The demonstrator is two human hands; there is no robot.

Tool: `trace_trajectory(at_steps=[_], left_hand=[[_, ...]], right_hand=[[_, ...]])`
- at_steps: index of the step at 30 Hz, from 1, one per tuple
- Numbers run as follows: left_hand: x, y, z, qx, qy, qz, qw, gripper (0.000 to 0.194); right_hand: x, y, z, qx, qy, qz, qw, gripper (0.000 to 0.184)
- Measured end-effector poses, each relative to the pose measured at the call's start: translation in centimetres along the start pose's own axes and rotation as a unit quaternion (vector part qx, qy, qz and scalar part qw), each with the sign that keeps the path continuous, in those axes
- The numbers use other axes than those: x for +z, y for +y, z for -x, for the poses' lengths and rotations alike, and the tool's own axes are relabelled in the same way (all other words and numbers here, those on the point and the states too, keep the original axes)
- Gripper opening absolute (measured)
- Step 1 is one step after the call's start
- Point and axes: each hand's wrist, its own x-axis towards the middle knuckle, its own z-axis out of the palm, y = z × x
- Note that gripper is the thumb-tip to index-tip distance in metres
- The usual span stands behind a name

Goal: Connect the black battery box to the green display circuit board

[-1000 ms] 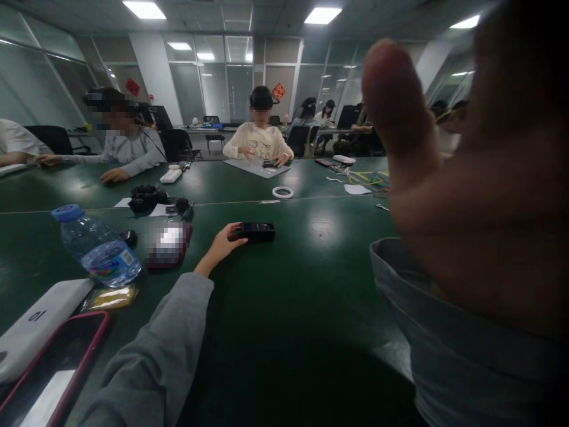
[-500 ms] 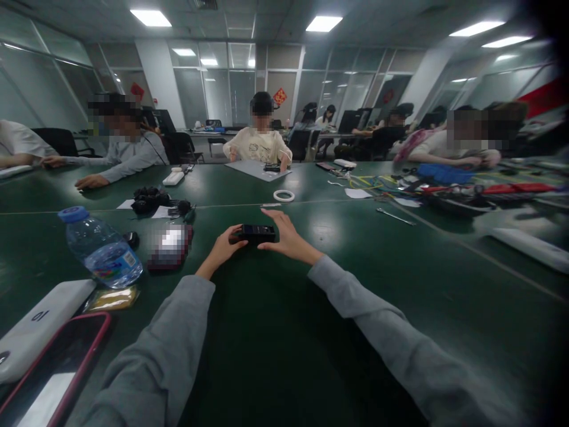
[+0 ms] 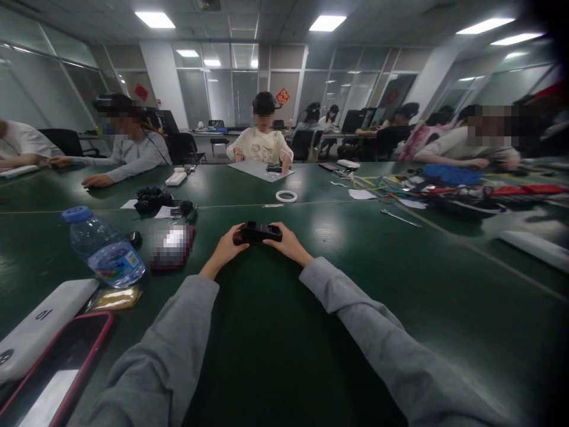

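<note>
A small black box-like device (image 3: 258, 233) is held between my two hands above or on the green table (image 3: 275, 332); I cannot tell whether it touches the surface. Its top has recessed parts, but its exact kind does not show. My left hand (image 3: 229, 246) grips the left end, thumb along the near side. On the right end my right hand (image 3: 288, 242) is closed, with its thumb at the near edge and fingers behind. Left of my hands lies a phone (image 3: 172, 248) with a dark red case and a blurred screen.
Nearby on the left are a water bottle (image 3: 104, 249), a yellow packet (image 3: 115, 298), a white device (image 3: 47, 326) and a red-cased phone (image 3: 57, 367). Beyond my hands lies a white ring (image 3: 286, 196). A wrench (image 3: 400, 218) and cables (image 3: 377, 182) are at right. People sit around the table.
My right hand, spread apart beside the black device before, has closed on its right end. The device has tilted, showing a different face. The view has shifted slightly.
</note>
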Motion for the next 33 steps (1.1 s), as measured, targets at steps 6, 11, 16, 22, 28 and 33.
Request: trace_trajectory(at_steps=[6,11,16,22,28,33], left_hand=[[0.3,1.0,-0.3,-0.048,0.018,-0.047,0.998,0.057],[0.2,0.9,0.0,-0.038,0.014,-0.062,0.997,0.051],[0.3,0.8,0.0,-0.036,0.019,-0.07,0.997,0.044],[0.3,0.9,-0.1,-0.041,0.03,-0.064,0.997,0.04],[0.4,0.0,-0.4,-0.014,0.034,-0.053,0.998,0.039],[0.3,-1.1,-0.7,0.001,0.08,-0.057,0.995,0.039]], right_hand=[[-0.4,0.8,0.0,0.067,0.149,-0.059,0.985,0.057],[-1.0,2.7,0.0,0.183,0.281,0.013,0.942,0.06],[-0.7,2.8,0.2,0.165,0.201,0.185,0.948,0.051],[-0.5,-0.3,0.4,0.094,0.24,0.252,0.933,0.049],[0.0,-3.4,1.2,-0.099,0.073,0.297,0.947,0.036],[0.5,-4.5,1.6,-0.123,0.01,0.292,0.948,0.032]])
